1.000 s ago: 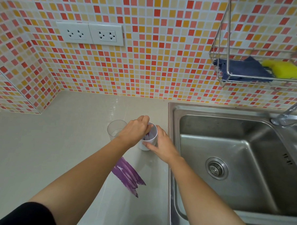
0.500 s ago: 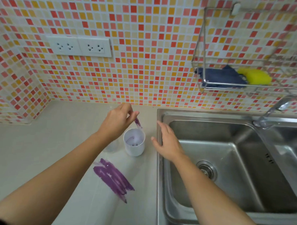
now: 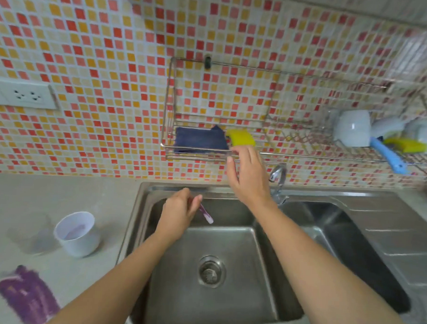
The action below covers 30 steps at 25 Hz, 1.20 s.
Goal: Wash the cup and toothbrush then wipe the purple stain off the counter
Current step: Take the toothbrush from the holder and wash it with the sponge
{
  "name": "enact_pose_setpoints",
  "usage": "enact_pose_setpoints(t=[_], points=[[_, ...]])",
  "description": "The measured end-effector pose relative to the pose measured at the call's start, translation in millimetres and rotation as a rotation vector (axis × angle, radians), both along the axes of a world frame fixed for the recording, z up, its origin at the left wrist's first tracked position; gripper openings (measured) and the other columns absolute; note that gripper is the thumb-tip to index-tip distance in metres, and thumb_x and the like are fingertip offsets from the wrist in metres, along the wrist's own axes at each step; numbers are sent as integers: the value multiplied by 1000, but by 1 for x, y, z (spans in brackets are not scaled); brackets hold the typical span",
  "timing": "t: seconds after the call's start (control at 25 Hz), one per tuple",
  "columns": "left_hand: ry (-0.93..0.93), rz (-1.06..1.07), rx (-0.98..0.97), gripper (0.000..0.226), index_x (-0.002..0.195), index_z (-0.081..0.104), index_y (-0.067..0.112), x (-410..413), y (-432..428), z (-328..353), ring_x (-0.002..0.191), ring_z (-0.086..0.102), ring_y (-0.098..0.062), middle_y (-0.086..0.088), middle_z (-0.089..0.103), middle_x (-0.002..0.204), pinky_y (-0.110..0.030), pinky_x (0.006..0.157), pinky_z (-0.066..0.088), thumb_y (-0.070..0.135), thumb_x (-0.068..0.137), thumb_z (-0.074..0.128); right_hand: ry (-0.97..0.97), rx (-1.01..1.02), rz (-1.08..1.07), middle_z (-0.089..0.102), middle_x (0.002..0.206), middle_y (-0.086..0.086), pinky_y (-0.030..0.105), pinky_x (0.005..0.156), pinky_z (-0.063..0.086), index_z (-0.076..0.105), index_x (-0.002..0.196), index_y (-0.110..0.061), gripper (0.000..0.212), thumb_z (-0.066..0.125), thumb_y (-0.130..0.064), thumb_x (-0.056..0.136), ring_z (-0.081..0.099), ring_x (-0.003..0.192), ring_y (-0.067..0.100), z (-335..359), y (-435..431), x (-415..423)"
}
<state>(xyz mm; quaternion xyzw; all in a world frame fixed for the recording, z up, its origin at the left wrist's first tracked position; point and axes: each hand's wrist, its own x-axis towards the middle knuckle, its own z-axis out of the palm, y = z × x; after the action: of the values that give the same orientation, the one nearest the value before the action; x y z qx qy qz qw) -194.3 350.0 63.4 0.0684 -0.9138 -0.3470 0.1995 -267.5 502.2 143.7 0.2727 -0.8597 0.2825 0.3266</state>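
Observation:
My left hand pinches a purple-stained toothbrush over the left basin of the steel sink. A white cup with purple residue inside stands on the counter left of the sink. The purple stain is smeared on the counter at the lower left. My right hand is raised with fingers spread, its fingertips just below the yellow sponge in the wire wall rack; it holds nothing.
A dark blue cloth lies beside the sponge in the rack. The tap stands behind my right hand. A clear glass sits left of the cup. White cups and a blue-handled tool rest in the rack's right part. A wall socket is at left.
My left hand lifted the toothbrush out of the cup and carried it right over the sink. My right hand left the cup and rose toward the yellow sponge. The view shifted right.

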Motion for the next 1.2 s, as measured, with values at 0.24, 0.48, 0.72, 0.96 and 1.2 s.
enact_pose_setpoints(t=[0.24, 0.48, 0.72, 0.96, 1.2], points=[[13, 178, 140, 30, 76, 60, 7, -15, 58, 8, 55, 50, -17, 4, 52, 57, -26, 53, 32, 31, 93, 55, -355, 97, -122, 35, 141, 18, 40, 101, 35, 38, 135, -8, 53, 46, -39, 93, 38, 127, 35, 54, 24, -93], [-16, 273, 263, 30, 70, 58, 14, -5, 58, 22, 50, 44, -7, 9, 49, 54, -12, 44, 32, 34, 93, 55, -843, 400, -178, 28, 150, 17, 41, 99, 43, 18, 146, -12, 84, 64, -41, 82, 34, 133, 38, 40, -9, -140], [-276, 380, 711, 33, 71, 61, 14, -13, 47, 1, 55, 48, -15, 1, 53, 57, -31, 65, 40, 42, 88, 58, -440, 164, -101, 30, 142, 22, 43, 94, 40, 20, 146, -28, 56, 39, -29, 93, 41, 122, 41, 57, 21, -90], [-324, 312, 1309, 20, 69, 59, 2, -16, 67, -3, 51, 48, -13, -7, 52, 57, -18, 50, 43, 4, 90, 60, -129, -32, 82, 40, 114, 13, 22, 75, 31, 36, 141, -19, 64, 34, -27, 77, 42, 88, 16, 8, 82, 19], [-498, 225, 1599, 18, 74, 57, -1, -13, 87, 1, 43, 54, -8, -9, 55, 58, -12, 39, 47, -2, 91, 52, -232, 194, -70, 53, 105, 14, 11, 74, 29, 48, 134, -12, 67, 45, -26, 68, 53, 83, 18, -71, 120, 59]])
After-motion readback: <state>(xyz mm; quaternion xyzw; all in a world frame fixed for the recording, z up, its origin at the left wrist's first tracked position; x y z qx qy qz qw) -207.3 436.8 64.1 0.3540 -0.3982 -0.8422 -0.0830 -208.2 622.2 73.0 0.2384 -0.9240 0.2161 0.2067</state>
